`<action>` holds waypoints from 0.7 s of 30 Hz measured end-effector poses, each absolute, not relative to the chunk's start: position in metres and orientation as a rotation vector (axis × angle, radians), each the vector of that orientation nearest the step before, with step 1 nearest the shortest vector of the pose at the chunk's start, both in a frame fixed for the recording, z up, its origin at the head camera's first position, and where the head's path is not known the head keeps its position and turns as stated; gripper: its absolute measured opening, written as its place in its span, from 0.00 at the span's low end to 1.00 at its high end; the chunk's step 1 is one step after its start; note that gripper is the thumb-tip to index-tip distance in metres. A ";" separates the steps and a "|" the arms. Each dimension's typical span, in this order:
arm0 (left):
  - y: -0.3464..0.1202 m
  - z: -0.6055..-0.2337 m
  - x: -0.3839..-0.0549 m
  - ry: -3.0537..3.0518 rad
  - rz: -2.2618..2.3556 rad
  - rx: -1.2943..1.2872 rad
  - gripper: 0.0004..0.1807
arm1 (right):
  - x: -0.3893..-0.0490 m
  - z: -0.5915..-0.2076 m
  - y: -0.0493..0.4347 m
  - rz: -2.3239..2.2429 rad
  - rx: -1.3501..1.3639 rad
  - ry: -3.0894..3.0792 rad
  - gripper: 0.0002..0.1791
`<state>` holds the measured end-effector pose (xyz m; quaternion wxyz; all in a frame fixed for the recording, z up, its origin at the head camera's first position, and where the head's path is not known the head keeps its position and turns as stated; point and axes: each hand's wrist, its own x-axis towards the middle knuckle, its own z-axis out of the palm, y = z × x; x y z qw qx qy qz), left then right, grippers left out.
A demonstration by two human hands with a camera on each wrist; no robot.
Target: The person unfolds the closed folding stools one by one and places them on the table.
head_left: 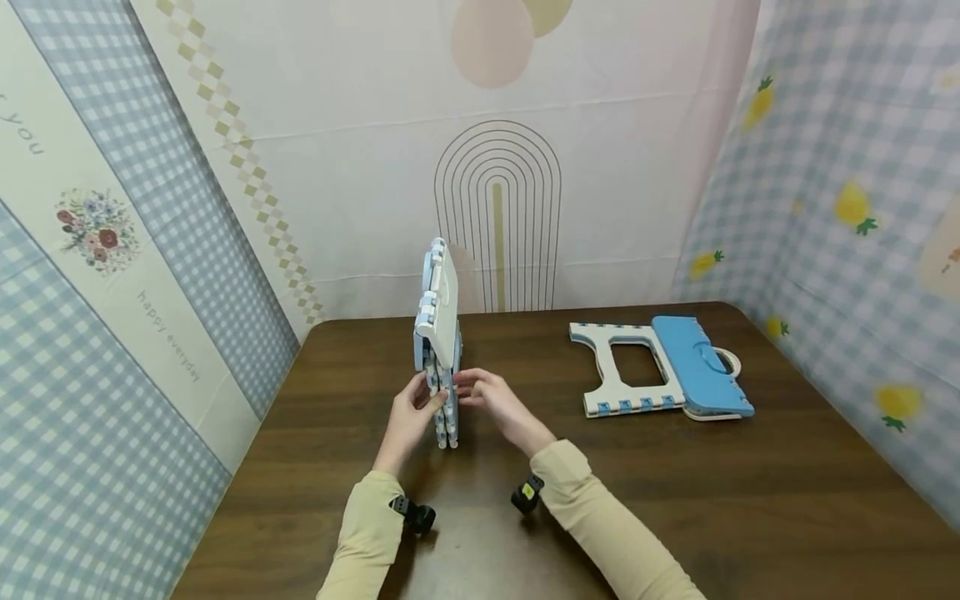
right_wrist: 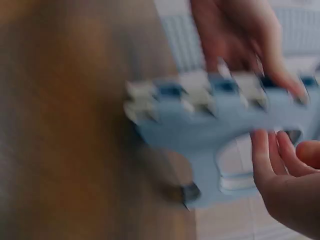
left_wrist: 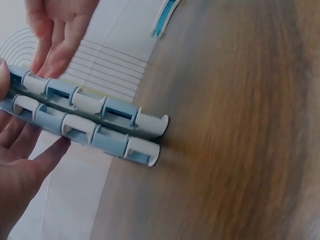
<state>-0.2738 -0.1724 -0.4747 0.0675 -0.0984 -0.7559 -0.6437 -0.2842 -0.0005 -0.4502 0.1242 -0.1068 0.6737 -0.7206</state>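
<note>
A blue and white folding stool [head_left: 442, 333] stands folded and upright on the table, its hinged edges toward me. My left hand [head_left: 405, 421] grips its near edge, with the thumb across the hinge links and fingers on the left side. At the right side, my right hand [head_left: 498, 404] touches the legs with extended fingers. In the right wrist view, fingertips of the right hand [right_wrist: 285, 185] reach the opening in the blue leg panel [right_wrist: 195, 135], which is blurred. The left wrist view shows two rows of hinge links [left_wrist: 90, 112] lying close together.
A second folding stool [head_left: 705, 367], blue and white with a pale handle, lies flat on the brown table [head_left: 637, 492] at the right. Patterned cloth walls [head_left: 360, 208] rise behind the table and along both sides.
</note>
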 end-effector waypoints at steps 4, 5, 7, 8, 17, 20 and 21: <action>-0.175 -0.475 -0.274 -2.334 -1.925 -0.296 0.26 | -0.270 -0.461 -0.004 -1.983 -0.478 2.095 0.35; -0.175 -0.476 -0.275 -2.350 -1.923 -0.296 0.26 | -0.268 -0.462 -0.004 -1.942 -0.523 2.153 0.36; -0.175 -0.479 -0.276 -2.371 -1.924 -0.306 0.27 | -0.266 -0.463 -0.005 -1.857 -0.631 2.291 0.36; -0.175 -0.481 -0.276 -2.374 -1.929 -0.312 0.27 | -0.266 -0.463 -0.006 -1.811 -0.676 2.364 0.35; -0.179 -0.486 -0.274 -2.365 -1.946 -0.248 0.25 | -0.271 -0.469 -0.007 -1.420 -0.927 2.771 0.30; -0.180 -0.483 -0.272 -2.384 -1.959 -0.237 0.25 | -0.274 -0.471 -0.007 -1.355 -0.950 2.838 0.28; -0.180 -0.483 -0.272 -2.392 -1.957 -0.234 0.25 | -0.275 -0.472 -0.006 -1.340 -0.949 2.857 0.28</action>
